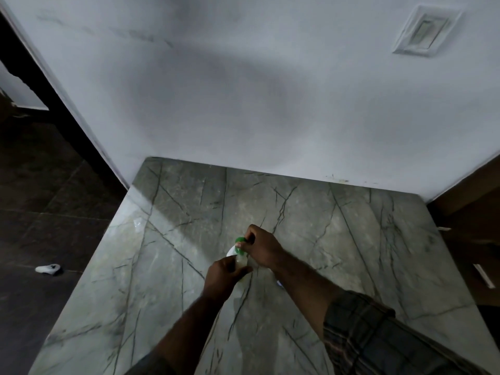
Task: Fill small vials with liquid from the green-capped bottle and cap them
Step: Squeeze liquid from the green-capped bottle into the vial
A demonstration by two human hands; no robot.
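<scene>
A pale translucent bottle [241, 260] stands near the middle of the grey-green marble table [338, 226]. My left hand [223, 277] grips the bottle's body from the near side. My right hand [261, 246] reaches over from the right, and its fingers pinch the green cap [239, 242] on top. A white rounded edge [230, 251] shows just left of the bottle's neck; I cannot tell what it is. A small bluish-white thing [280, 283], mostly hidden, peeks out under my right forearm. No vial is plainly visible.
A white wall [243, 90] rises right behind the table's far edge. The table's left edge drops to a dark tiled floor [54, 212], where a small white object [48, 268] lies. Brown cardboard [473, 198] stands at the right.
</scene>
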